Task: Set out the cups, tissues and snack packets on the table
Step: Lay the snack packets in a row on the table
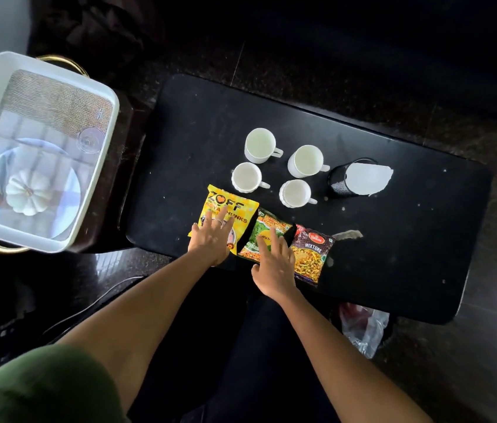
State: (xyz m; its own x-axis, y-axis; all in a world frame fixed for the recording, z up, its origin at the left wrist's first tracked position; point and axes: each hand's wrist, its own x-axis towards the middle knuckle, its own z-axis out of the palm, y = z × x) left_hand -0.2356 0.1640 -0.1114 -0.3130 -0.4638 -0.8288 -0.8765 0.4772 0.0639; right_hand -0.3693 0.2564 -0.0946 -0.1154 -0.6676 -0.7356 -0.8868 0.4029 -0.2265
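Note:
Several white cups [260,145] stand grouped in the middle of the black table [409,239]. To their right a black mesh holder [339,181] carries white tissues [366,179]. Three snack packets lie in a row along the near edge: a yellow packet [232,209], a green packet [267,232] and a dark red "Mixture" packet [312,254]. My left hand [212,239] rests flat with spread fingers on the yellow packet. With straight fingers, my right hand [274,267] lies on the green packet.
A white tray [109,123] sits on a side stand at the left, with a glossy printed base showing a plate and a white pumpkin. A clear plastic bag [363,328] lies on the dark floor under the table's near right edge.

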